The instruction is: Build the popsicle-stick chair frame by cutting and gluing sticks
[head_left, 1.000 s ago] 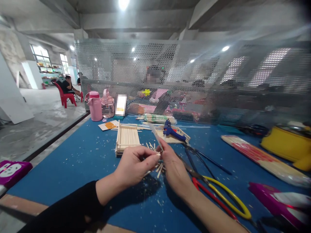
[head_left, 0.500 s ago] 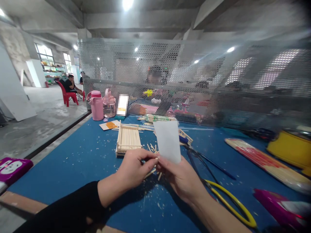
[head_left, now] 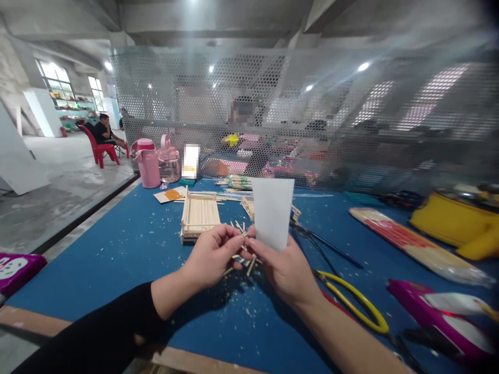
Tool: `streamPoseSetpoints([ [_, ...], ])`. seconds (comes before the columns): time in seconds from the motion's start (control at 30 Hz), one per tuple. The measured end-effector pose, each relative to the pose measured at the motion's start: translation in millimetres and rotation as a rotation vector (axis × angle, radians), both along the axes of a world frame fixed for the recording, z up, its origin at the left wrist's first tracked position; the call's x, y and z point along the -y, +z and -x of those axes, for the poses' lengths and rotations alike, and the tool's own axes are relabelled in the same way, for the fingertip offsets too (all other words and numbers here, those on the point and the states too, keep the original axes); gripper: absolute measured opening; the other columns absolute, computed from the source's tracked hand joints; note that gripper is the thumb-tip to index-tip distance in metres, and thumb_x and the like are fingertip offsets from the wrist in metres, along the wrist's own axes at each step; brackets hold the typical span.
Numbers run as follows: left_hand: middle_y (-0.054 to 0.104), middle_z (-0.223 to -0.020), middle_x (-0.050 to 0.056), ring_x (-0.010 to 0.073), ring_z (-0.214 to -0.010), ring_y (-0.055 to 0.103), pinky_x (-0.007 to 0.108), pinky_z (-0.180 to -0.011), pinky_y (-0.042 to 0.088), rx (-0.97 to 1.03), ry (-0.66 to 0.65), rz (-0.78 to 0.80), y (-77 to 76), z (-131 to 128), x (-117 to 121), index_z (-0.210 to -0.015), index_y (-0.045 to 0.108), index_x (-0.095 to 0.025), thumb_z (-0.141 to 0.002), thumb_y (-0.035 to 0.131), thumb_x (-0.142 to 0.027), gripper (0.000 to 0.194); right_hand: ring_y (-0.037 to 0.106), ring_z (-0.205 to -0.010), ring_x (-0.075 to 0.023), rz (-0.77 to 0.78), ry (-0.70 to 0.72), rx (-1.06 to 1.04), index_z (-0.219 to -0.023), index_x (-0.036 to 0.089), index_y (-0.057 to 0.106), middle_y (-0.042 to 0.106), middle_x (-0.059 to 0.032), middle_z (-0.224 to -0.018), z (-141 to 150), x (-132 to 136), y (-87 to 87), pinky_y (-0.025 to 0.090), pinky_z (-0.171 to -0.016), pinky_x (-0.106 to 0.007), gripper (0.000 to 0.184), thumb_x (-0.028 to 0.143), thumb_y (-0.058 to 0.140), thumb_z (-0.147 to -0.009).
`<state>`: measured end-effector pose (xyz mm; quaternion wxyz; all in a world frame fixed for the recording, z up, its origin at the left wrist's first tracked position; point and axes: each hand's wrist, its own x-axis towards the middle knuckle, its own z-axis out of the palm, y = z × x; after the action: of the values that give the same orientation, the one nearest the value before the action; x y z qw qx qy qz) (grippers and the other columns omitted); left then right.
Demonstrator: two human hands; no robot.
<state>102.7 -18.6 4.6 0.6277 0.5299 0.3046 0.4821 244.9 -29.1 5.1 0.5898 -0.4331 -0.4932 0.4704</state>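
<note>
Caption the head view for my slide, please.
Right hand holding a rectangular white card beside the left hand, over a blue table.

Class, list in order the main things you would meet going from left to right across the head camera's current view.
Purple power strip → red chair → pink jug → wooden stick tray → white card → yellow handle → second purple power strip.

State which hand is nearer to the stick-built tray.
Left. The left hand is just in front of the stick-built tray's near right corner; the right hand is farther off to the right, holding the white card.
</note>
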Motion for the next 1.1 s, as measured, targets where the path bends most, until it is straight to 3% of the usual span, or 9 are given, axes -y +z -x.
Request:
streamPoseSetpoints([
  [0.07, 0.062, -0.061, -0.001, 0.0106, -0.057, 0.061, 0.021, -0.051, 0.046, -0.06, 0.006, -0.001, -0.7, 0.3, -0.2, -0.075, 0.055, -0.013, -0.076, 0.068, -0.03, 0.021, 0.061, -0.07, -0.0174, -0.065, -0.076, 0.075, -0.085, 0.019, 0.06, 0.065, -0.0015, -0.079, -1.5, 1.4, 4.0, 0.05, -0.07, -0.034, 0.04, 0.04, 0.08, -0.057],
  [0.13, 0.063, -0.06, 0.0, 0.0102, -0.055, 0.06, 0.021, -0.053, 0.046, -0.169, 0.088, -0.108, -2.3, 1.8, -0.5, -0.073, 0.058, -0.013, -0.077, 0.067, -0.026, 0.016, 0.061, -0.071, -0.0175, -0.096, -0.122, 0.158, -0.085, 0.02, 0.059, 0.064, -0.0014, -0.079, -0.6, 4.0, 8.8, 0.05, -0.071, -0.034, 0.038, 0.04, 0.078, -0.059],
  [0.3, 0.072, -0.075, 0.004, 0.0126, -0.066, 0.064, 0.024, -0.062, 0.049, -0.454, 0.298, -0.645, -6.2, 9.8, -2.0, -0.083, 0.067, -0.015, -0.081, 0.062, -0.017, 0.005, 0.061, -0.071, -0.0173, -0.084, -0.109, 0.216, -0.084, 0.021, 0.057, 0.063, -0.0004, -0.077, 4.6, 6.1, 11.7, 0.052, -0.071, -0.035, 0.04, 0.037, 0.079, -0.055],
  [0.6, 0.075, -0.087, 0.005, 0.0136, -0.067, 0.069, 0.024, -0.062, 0.054, -0.619, 0.285, -1.068, -11.9, 14.3, -6.3, -0.111, 0.054, -0.019, -0.088, 0.055, -0.021, 0.023, 0.06, -0.069, -0.0167, -0.07, -0.084, 0.3, -0.084, 0.02, 0.056, 0.064, -0.0004, -0.077, 2.3, 3.2, 12.9, 0.051, -0.066, -0.031, 0.036, 0.033, 0.075, -0.056],
  [0.83, 0.074, -0.074, 0.004, 0.0116, -0.059, 0.065, 0.021, -0.056, 0.052, -0.504, 0.317, -0.87, -11.7, 10.3, -4.2, -0.097, 0.067, -0.015, -0.082, 0.064, -0.02, 0.017, 0.057, -0.069, -0.0161, -0.047, -0.088, 0.241, -0.086, 0.018, 0.055, 0.059, -0.0005, -0.077, 0.1, 2.6, 12.2, 0.048, -0.068, -0.033, 0.039, 0.035, 0.075, -0.057],
  [1.0, 0.075, -0.078, 0.007, 0.0139, -0.064, 0.064, 0.025, -0.061, 0.05, -0.552, 0.348, -0.902, -8.8, 9.2, 0.6, -0.088, 0.072, -0.015, -0.084, 0.06, -0.019, 0.013, 0.057, -0.072, -0.0159, -0.071, -0.092, 0.164, -0.087, 0.019, 0.054, 0.058, -0.0003, -0.08, -0.9, -1.2, 6.2, 0.048, -0.071, -0.033, 0.045, 0.037, 0.079, -0.055],
  [1.1, 0.07, -0.067, 0.005, 0.0126, -0.057, 0.06, 0.025, -0.057, 0.048, -0.488, 0.339, -0.691, -5.1, 7.2, 2.5, -0.08, 0.07, -0.014, -0.085, 0.056, -0.024, 0.017, 0.053, -0.066, -0.0138, -0.103, -0.048, 0.131, -0.091, 0.021, 0.052, 0.056, 0.0004, -0.078, -2.0, -2.5, 3.0, 0.048, -0.064, -0.03, 0.044, 0.055, 0.068, -0.068],
])
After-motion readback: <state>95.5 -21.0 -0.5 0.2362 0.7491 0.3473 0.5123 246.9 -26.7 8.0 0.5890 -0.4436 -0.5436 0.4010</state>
